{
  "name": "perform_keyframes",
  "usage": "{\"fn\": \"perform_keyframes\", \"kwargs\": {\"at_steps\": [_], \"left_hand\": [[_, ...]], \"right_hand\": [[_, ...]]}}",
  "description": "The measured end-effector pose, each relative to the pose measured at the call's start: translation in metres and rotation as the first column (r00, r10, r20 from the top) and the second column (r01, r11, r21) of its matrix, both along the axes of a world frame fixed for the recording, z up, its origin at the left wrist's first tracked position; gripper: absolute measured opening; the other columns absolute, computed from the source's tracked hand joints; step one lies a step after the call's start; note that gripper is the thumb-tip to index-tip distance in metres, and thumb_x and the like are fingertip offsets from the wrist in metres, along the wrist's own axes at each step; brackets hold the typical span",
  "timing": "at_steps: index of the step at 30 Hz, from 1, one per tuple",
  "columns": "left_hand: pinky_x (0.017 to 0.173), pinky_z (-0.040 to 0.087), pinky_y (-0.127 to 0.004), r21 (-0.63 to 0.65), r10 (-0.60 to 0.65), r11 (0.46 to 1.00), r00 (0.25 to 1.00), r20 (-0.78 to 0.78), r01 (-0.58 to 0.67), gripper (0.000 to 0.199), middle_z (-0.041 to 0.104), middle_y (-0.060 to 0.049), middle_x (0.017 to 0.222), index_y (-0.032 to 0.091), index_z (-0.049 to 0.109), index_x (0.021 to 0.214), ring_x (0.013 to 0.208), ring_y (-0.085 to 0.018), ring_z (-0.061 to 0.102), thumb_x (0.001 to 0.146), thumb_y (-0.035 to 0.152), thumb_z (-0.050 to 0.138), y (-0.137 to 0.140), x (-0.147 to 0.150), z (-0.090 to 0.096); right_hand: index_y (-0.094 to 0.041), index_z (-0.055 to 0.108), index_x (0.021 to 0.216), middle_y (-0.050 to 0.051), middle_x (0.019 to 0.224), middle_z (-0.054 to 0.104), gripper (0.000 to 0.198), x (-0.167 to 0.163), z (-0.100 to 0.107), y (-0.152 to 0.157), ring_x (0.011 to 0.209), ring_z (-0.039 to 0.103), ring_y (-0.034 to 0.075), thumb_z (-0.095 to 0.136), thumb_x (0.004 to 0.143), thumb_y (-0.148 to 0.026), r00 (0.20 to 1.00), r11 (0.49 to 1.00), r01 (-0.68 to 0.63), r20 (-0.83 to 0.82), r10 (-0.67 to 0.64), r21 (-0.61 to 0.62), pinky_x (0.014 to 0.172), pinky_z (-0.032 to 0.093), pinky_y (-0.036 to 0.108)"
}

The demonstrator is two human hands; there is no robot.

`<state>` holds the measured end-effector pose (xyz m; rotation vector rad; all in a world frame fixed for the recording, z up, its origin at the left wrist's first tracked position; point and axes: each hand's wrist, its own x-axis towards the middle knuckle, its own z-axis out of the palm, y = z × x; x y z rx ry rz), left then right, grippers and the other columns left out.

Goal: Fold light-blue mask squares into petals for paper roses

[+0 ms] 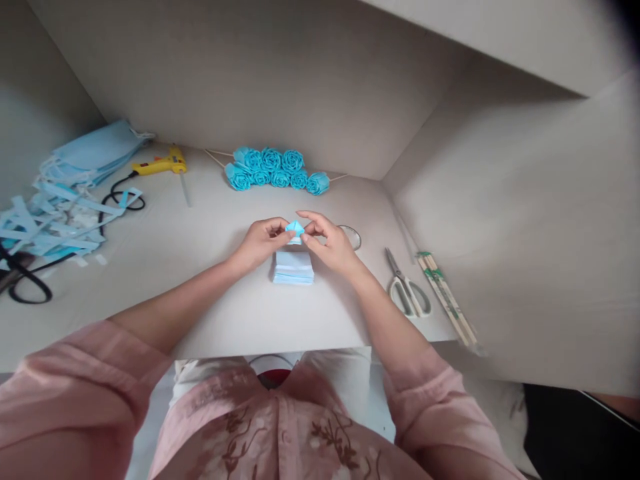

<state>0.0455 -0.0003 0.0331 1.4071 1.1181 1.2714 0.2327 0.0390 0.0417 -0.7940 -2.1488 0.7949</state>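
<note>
Over the middle of the table I hold a small folded piece of blue mask fabric (295, 229), its top brought to a point and its lower edge white. My left hand (269, 239) pinches its left side between thumb and fingers. On the right side, the thumb and fingers of my right hand (329, 241) close at the edge, with the index finger raised above. Just below the hands lies a stack of pale blue cut fabric pieces (293, 269). A round, ring-like object (353, 236) is partly hidden behind my right hand.
Blue fabric roses (271, 160) on sticks lie at the back. Left are a yellow glue gun (163, 163) with black cord, face masks (95, 153) and cut scraps (45, 223). Right are scissors (407, 290) and packaged sticks (447, 297) beside the side wall (525, 233).
</note>
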Motion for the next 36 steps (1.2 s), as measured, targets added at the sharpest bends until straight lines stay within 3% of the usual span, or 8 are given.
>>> {"fn": "perform_keyframes", "kwargs": {"at_steps": [5,9,15,22,29,36], "left_hand": [[0.053,0.037,-0.021,-0.026,0.084,0.996,0.995,0.057,-0.083,0.030,0.054,0.003,0.060,0.017,0.059,0.069,0.055,-0.010,0.048,0.066,0.044,0.072,0.004,-0.003,-0.003],[0.052,0.038,-0.021,-0.038,0.088,0.996,0.992,0.089,-0.085,0.030,0.058,0.002,0.060,0.017,0.059,0.069,0.054,-0.010,0.051,0.064,0.043,0.074,0.004,-0.002,-0.002],[0.050,0.038,-0.020,-0.044,0.075,0.997,0.991,0.113,-0.070,0.027,0.059,0.001,0.059,0.016,0.060,0.070,0.052,-0.010,0.051,0.066,0.040,0.073,0.003,-0.001,-0.002],[0.049,0.037,-0.020,-0.036,0.079,0.997,0.988,0.130,-0.075,0.024,0.060,0.002,0.058,0.016,0.060,0.070,0.049,-0.008,0.049,0.066,0.036,0.071,0.002,-0.001,0.000],[0.049,0.036,-0.020,-0.037,0.064,0.998,0.989,0.130,-0.060,0.028,0.060,0.001,0.058,0.017,0.059,0.069,0.050,-0.009,0.050,0.064,0.041,0.072,0.003,0.000,-0.001],[0.050,0.037,-0.020,-0.047,0.053,0.998,0.992,0.116,-0.047,0.031,0.060,0.001,0.059,0.017,0.058,0.070,0.051,-0.009,0.051,0.064,0.043,0.073,0.003,-0.001,-0.002]], "right_hand": [[-0.020,0.057,0.128,0.004,0.096,0.071,0.041,0.031,0.010,0.029,0.088,0.066,0.015,0.048,0.088,-0.022,0.957,0.960,0.277,0.082,-0.279,0.042,0.085,0.049,0.029],[-0.017,0.066,0.117,0.007,0.099,0.074,0.033,0.059,0.018,0.037,0.089,0.067,0.017,0.053,0.086,-0.019,0.885,0.923,0.364,0.265,-0.384,0.123,0.086,0.049,0.030],[-0.019,0.070,0.108,0.006,0.104,0.074,0.029,0.081,0.008,0.014,0.090,0.067,0.016,0.053,0.086,-0.014,0.759,0.907,0.380,0.499,-0.418,0.181,0.086,0.048,0.027],[-0.020,0.074,0.096,0.007,0.102,0.074,0.023,0.081,0.002,0.001,0.093,0.066,0.018,0.052,0.089,-0.020,0.597,0.892,0.410,0.682,-0.422,0.193,0.082,0.044,0.024],[-0.020,0.073,0.095,0.005,0.097,0.075,0.019,0.073,0.003,-0.003,0.086,0.066,0.017,0.056,0.088,-0.026,0.610,0.878,0.457,0.667,-0.428,0.145,0.075,0.044,0.024],[-0.021,0.072,0.093,0.003,0.093,0.075,0.018,0.073,-0.004,0.002,0.082,0.066,0.018,0.059,0.085,-0.032,0.617,0.821,0.564,0.618,-0.488,0.086,0.068,0.043,0.025]]}}
